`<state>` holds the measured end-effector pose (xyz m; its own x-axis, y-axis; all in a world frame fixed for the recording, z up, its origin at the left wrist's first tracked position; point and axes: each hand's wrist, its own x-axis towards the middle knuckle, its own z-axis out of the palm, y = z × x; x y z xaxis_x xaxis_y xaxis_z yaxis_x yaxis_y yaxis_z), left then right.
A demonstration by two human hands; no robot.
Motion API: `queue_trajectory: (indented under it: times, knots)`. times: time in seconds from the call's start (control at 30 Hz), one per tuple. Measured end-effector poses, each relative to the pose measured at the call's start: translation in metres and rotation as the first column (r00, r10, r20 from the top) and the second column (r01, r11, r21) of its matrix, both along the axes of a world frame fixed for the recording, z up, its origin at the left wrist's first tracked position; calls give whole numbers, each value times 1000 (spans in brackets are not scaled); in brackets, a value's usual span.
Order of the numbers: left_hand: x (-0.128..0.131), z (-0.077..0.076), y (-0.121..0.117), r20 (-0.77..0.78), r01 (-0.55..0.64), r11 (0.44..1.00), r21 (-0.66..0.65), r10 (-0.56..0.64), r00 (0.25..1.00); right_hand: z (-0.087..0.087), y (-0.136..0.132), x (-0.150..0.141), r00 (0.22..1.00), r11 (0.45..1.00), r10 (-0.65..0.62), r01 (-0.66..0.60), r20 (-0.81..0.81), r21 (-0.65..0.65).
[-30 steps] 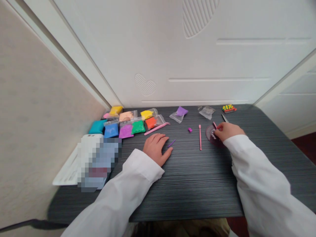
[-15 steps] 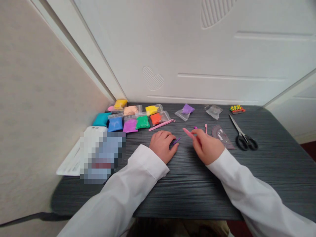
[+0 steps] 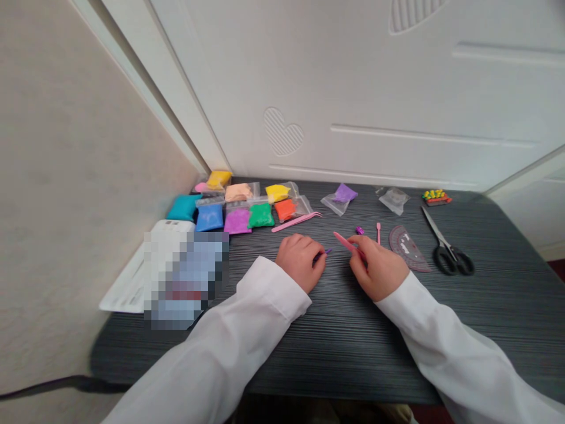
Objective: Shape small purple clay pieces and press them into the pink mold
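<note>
1. Dark ribbed tabletop (image 3: 335,353) here, stretching up from its near edge.
2. Left hand (image 3: 301,263) curls over the purple strip (image 3: 328,252); pinched or not, I can't tell. Right hand (image 3: 378,268) pinches a pink tool (image 3: 342,239), a gap between the two hands.
3. Scissors (image 3: 446,247) sit well inside the right edge.
4. Coloured packets (image 3: 260,215) crowd far left; white panel (image 3: 362,82) rises past the far edge.

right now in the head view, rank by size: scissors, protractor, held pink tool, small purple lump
1. Scissors
2. Protractor
3. Pink tool in the right hand, visible part only
4. Small purple lump
</note>
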<state>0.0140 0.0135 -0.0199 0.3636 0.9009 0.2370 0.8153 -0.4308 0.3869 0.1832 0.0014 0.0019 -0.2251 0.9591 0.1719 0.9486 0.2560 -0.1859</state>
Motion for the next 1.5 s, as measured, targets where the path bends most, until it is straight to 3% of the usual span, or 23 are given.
queue_trajectory:
  times: [0.23, 0.63, 0.87, 1.5]
  knots:
    - [0, 1, -1, -5, -7, 1000, -7, 7, 1000, -1, -2, 0, 1000, 1000, 21, -21, -21, 2]
    - [0, -1, -2, -21, -13, 1000, -4, 13, 1000, 1, -10, -8, 994, 987, 81, -70, 72, -144]
    - [1, 0, -1, -26, -6, 1000, -4, 6, 1000, -4, -12, -9, 983, 984, 149, -136, 106, -118]
    - [0, 0, -2, -43, -3, 1000, -7, 2, 999, -5, -12, -11, 970, 984, 168, -153, 178, -92]
